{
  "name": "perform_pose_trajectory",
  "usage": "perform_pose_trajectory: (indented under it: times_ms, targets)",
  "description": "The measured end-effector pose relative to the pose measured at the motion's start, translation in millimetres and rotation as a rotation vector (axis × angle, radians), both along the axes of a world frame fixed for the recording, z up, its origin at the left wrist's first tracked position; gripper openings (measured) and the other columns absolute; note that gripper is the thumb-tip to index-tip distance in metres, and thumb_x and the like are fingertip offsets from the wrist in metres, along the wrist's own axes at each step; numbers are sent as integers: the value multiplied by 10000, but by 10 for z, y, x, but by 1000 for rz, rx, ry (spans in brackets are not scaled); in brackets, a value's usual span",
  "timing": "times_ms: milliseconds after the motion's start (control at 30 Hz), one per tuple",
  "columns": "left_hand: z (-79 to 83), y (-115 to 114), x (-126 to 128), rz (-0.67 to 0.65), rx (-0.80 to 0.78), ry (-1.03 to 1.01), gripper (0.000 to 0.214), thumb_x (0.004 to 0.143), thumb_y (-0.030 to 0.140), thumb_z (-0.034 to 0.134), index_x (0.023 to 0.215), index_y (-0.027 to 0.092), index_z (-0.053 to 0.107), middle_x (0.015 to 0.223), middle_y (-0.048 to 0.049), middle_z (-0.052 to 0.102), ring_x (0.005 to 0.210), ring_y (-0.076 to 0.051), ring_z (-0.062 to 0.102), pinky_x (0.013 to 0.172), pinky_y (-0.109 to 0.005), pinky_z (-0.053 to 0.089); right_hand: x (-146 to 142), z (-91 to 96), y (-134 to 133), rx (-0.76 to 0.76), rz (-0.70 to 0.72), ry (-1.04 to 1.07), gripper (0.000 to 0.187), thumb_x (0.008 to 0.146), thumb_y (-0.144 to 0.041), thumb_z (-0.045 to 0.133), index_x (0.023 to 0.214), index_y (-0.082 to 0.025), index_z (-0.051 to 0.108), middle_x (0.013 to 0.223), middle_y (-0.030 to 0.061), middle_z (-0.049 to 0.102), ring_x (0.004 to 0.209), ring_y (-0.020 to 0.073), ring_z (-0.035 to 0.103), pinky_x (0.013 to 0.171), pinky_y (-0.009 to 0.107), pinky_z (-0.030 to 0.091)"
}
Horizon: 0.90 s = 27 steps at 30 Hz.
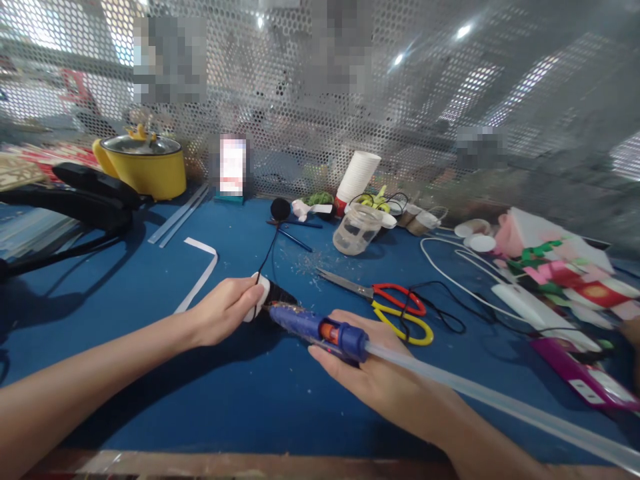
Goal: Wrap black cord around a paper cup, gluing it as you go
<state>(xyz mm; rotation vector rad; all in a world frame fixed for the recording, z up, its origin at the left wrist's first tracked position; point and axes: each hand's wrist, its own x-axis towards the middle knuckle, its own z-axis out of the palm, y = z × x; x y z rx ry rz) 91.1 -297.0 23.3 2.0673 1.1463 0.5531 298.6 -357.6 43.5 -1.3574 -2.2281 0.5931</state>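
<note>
My left hand pinches the white end of a small paper-cup-like piece whose side is wrapped in black cord. A black cord runs from it up to a dark ball of cord at the back. In my right hand is a blue glue gun, its nozzle at the white end, near my left fingertips. From the gun's rear a long clear glue stick sticks out to the lower right. Whether the nozzle touches the piece I cannot tell.
Scissors with red and yellow handles lie right of centre. Behind them stand a clear plastic cup and stacked paper cups. A yellow pot and a phone are at the back; a power strip lies right.
</note>
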Motion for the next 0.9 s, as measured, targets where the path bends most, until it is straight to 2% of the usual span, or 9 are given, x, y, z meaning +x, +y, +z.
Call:
perform_pose_trajectory:
  times_ms: [633,900]
  targets:
    - [9,-2,24,67,-40,18,365,844,372,223,565,173,348,554,31,414,526,-98,370,524,-228,317,-45,8,-5,8,65,19,188,749,-184,517,603,-194,399,574,-50,425,467,67,392,452,181,322]
    - [10,3,31,61,-25,34,371,843,381,216,561,177,341,554,31,411,528,-102,374,525,-232,314,-29,7,-18,4,32,25,200,764,-225,510,602,-195,397,575,-49,427,467,67,388,458,179,329]
